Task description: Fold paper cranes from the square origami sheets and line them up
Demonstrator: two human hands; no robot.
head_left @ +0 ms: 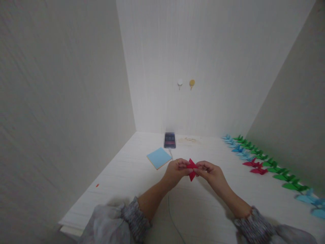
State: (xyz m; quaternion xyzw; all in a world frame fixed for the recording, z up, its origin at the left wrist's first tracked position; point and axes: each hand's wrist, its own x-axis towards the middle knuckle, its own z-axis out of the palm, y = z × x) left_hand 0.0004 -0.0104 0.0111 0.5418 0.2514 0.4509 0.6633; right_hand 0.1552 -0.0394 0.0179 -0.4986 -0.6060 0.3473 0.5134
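Observation:
A red piece of folded origami paper (192, 165) is held up over the white table, with pointed ends at top and bottom. My left hand (176, 171) pinches its left side between thumb and fingers; a ring shows on one finger. From the other side my right hand (209, 171) grips it with thumb and fingertips. The fingers cover part of the folds. Just behind my left hand lies a stack of square light blue paper (159, 158), with an orange edge showing beneath.
Rows of folded paper cranes in green (273, 165), blue (238, 148) and red (258, 168) line the table's right side. A dark, blurred device (170, 140) with a cable (171, 217) stands near the back wall. Two hooks (192, 83) hang there. A small red scrap (97, 185) lies at left.

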